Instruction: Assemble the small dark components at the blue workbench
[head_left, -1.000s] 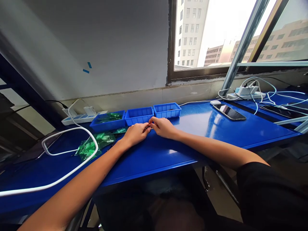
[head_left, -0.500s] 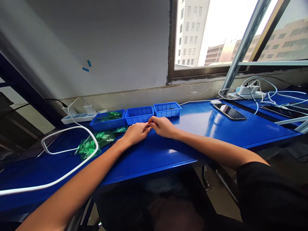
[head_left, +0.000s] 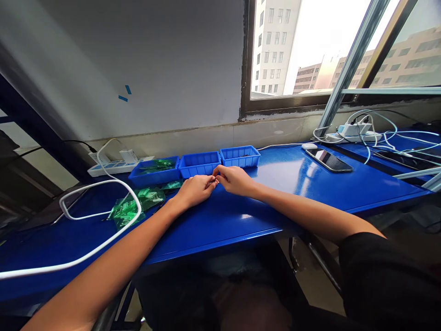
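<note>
L hand [head_left: 196, 190] & R hand [head_left: 236, 180] meet, fingertips nearly closed, pinching a tiny part [head_left: 217, 180] (mostly hidden, can't ID) near middle blue bin [head_left: 196, 171]; barely shifted vs. a moment ago, so fine handwork's apparently ongoing.

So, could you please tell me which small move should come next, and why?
Perhaps the right hand should ease back slightly while the left hand holds steady: their fingertips meet over the blue table, in front of the blue bins, hiding most of the tiny item between them, so a gap might give a clearer view.
</note>
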The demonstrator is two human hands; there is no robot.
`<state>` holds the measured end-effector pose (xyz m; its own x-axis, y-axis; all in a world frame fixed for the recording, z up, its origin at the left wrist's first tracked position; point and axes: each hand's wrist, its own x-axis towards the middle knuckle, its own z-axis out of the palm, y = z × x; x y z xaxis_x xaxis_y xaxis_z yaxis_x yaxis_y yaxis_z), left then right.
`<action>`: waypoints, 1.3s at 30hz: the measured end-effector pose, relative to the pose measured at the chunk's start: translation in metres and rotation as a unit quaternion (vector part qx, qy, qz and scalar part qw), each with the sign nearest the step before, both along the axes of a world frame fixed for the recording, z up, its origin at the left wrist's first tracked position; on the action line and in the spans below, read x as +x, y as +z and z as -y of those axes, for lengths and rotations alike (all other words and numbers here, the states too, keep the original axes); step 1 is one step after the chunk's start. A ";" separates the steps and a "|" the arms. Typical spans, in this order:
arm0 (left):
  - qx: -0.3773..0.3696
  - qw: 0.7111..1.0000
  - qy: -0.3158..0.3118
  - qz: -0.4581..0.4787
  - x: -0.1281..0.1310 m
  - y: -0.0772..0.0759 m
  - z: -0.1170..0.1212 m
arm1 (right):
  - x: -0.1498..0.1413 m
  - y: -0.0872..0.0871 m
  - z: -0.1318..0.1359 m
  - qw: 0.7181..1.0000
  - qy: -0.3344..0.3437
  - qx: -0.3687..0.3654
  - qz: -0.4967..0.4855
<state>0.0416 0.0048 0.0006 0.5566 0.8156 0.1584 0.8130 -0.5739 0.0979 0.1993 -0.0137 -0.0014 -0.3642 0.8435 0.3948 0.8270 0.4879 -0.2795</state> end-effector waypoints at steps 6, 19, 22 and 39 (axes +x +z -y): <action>-0.003 1.000 -0.016 0.011 -0.001 0.000 -0.001 | 0.000 0.001 0.000 1.000 -0.016 -0.007 0.011; -0.001 1.000 -0.007 0.010 -0.001 -0.001 -0.002 | -0.001 0.001 -0.001 1.000 -0.021 -0.011 0.001; -0.004 1.000 -0.007 0.009 -0.001 0.000 -0.001 | -0.001 0.000 -0.002 1.000 -0.024 -0.012 -0.003; -0.004 1.000 -0.009 0.015 -0.001 -0.001 -0.001 | -0.002 -0.001 -0.002 0.998 -0.046 -0.016 -0.042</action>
<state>0.0407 0.0062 -0.0006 0.5657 0.8072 0.1682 0.7995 -0.5869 0.1276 0.1971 -0.0119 -0.0025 -0.2522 0.8844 0.3927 0.8408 0.4011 -0.3635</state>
